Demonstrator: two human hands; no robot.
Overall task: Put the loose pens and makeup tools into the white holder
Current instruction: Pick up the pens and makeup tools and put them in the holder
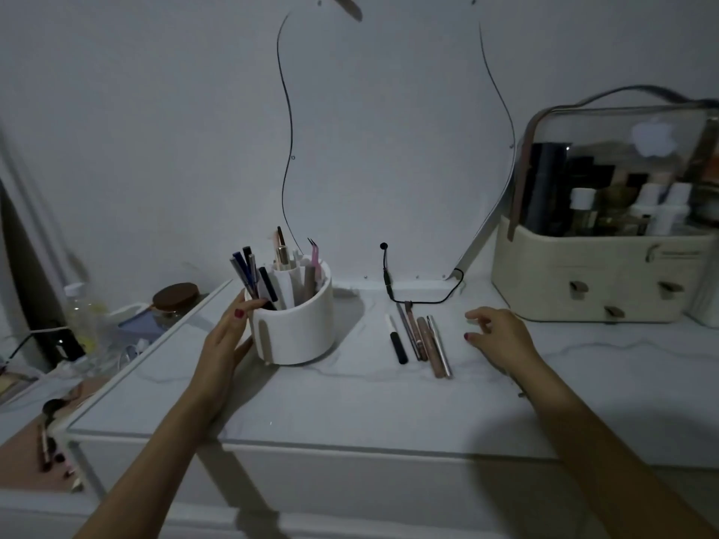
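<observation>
1. White holder (295,332) stands upright on the white tabletop (350,406), toward the left edge, about midway between front edge and back wall. Already holds several dark pens, a gold-capped tube and pink tweezers, all sticking up.
2. Loose pens and makeup tools (420,340) lie flat in a tight row right of the holder, near the tabletop's middle, apart from the holder. Five or so: a white-and-black pen (396,338) leftmost, thin dark pencils, a brown stick (428,346), a silver one rightmost.
3. Left hand (229,336) is pressed against the holder's left side, fingers wrapped round the wall, one fingertip up at the rim touching the dark pens.
4. Right hand (496,336) is just right of the loose row, fingers spread and loosely curled, holding nothing, not touching the pens. Can't tell whether it rests on the tabletop.
5. Black cable (412,299) with a small plug runs along the back edge, behind the loose row.
6. Cream cosmetics case (583,274) with a clear lid sits at the back right corner, bottles inside.
7. Wavy-edged mirror (389,149) leans on the wall behind.
8. Clutter left of the table: a jar, a bottle, brushes, too dim to detail.
</observation>
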